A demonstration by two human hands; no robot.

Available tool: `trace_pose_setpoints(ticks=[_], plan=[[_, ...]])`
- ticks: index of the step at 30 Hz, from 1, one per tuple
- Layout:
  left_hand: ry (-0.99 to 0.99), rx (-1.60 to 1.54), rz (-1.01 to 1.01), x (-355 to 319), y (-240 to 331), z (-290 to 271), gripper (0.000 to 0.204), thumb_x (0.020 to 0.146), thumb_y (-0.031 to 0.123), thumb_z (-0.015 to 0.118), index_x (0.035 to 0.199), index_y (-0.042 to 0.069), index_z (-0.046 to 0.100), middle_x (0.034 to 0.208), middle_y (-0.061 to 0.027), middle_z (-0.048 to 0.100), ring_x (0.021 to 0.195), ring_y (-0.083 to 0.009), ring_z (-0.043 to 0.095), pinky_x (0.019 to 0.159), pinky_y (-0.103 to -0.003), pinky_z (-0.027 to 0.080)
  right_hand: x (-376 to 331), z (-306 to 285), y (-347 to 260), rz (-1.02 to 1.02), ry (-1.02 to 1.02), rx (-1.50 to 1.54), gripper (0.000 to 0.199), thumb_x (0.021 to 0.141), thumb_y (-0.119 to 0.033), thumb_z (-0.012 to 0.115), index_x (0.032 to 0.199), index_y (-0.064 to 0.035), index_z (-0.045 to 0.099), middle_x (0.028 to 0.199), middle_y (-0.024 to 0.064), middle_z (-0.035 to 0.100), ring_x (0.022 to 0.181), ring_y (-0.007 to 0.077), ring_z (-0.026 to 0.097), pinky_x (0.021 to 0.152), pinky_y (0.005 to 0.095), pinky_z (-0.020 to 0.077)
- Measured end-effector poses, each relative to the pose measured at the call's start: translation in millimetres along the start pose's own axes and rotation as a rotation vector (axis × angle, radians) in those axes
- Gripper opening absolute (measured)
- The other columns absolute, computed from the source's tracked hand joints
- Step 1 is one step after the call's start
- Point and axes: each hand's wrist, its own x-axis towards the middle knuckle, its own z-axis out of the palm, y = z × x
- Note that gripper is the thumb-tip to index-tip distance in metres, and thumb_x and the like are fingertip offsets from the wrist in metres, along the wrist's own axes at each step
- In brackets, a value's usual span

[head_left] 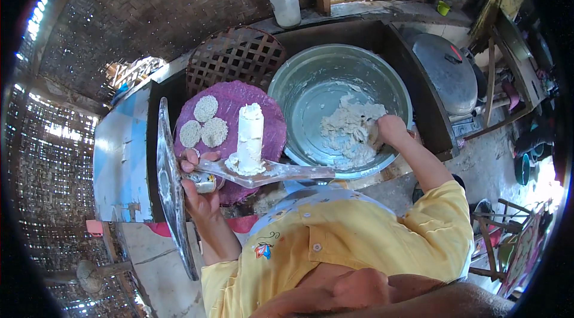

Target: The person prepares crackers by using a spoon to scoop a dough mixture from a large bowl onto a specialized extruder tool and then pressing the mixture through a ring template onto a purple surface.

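Observation:
My left hand [200, 189] grips a flat paddle [281, 171] and a small metal can [205, 182] together. On the paddle stands a white cylinder mould [250, 132] smeared with dough. My right hand [391, 130] reaches into a large metal basin [311, 76] and digs into the pale dough [350, 130] in it. Behind the paddle lies a round purple mat [272, 112] with three flat round dough discs [203, 124] on it.
A woven lattice tray [233, 55] leans behind the mat. A long metal blade [170, 186] stands at my left. A translucent plastic cup [284, 2] sits on the back ledge. A lidded metal pot [445, 70] is at the right, with wooden chairs [496, 228] beyond.

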Motion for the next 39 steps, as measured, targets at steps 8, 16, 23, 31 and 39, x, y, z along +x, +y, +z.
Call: trace_pose_setpoints(ticks=[8, 16, 23, 31, 39], plan=[[-0.011, 0.016, -0.026, 7, -4, 8, 0.034, 0.081, 0.034, 0.059, 0.097, 0.008, 0.045, 0.096, -0.0048, 0.041, 0.095, -0.0302, 0.053, 0.082, -0.043, 0.043, 25, 16, -12, -0.027, -0.026, 0.093, 0.02, 0.073, -0.013, 0.05, 0.085, -0.0062, 0.066, 0.087, 0.0161, 0.062, 0.082, 0.0308, 0.06, 0.073, 0.0401, 0.0482], [-0.064, 0.049, -0.034, 11, -12, 3, 0.037, 0.077, 0.023, 0.064, 0.104, 0.006, 0.045, 0.093, -0.0038, 0.043, 0.09, -0.0244, 0.054, 0.076, -0.04, 0.047, 17, 10, -25, -0.178, -0.026, 0.125, 0.019, 0.073, -0.015, 0.052, 0.082, -0.0065, 0.066, 0.085, 0.0146, 0.063, 0.082, 0.0301, 0.06, 0.072, 0.0395, 0.0481], [-0.011, 0.219, 0.043, 6, -8, 0, 0.034, 0.069, 0.003, 0.068, 0.099, 0.004, 0.053, 0.085, -0.0056, 0.053, 0.082, -0.0201, 0.056, 0.069, -0.038, 0.05, 8, 12, -36, -0.249, -0.045, 0.133, 0.019, 0.07, -0.016, 0.053, 0.082, -0.0094, 0.066, 0.083, 0.0158, 0.063, 0.079, 0.0315, 0.06, 0.071, 0.0397, 0.0474], [-0.186, 0.862, 0.197, 28, 0, 31, 0.04, 0.061, -0.005, 0.069, 0.098, 0.001, 0.054, 0.083, -0.004, 0.056, 0.072, -0.0122, 0.056, 0.066, -0.023, 0.047, -45, -83, 22, -0.21, -0.402, 0.988, 0.031, 0.076, -0.014, 0.059, 0.106, -0.0065, 0.061, 0.061, -0.0017, 0.05, 0.052, 0.0059, 0.042, 0.047, 0.0197, 0.0362], [-0.41, 1.2, -0.326, 56, -67, 53, 0.037, 0.064, 0.021, 0.063, 0.097, 0.005, 0.058, 0.089, -0.0201, 0.061, 0.083, -0.0347, 0.059, 0.073, -0.04, 0.046, -101, -182, 24, -0.425, 0.041, 1.058, 0.031, 0.078, -0.017, 0.058, 0.106, -0.0048, 0.061, 0.07, -0.0025, 0.058, 0.055, 0.0052, 0.045, 0.05, 0.0203, 0.0381]])
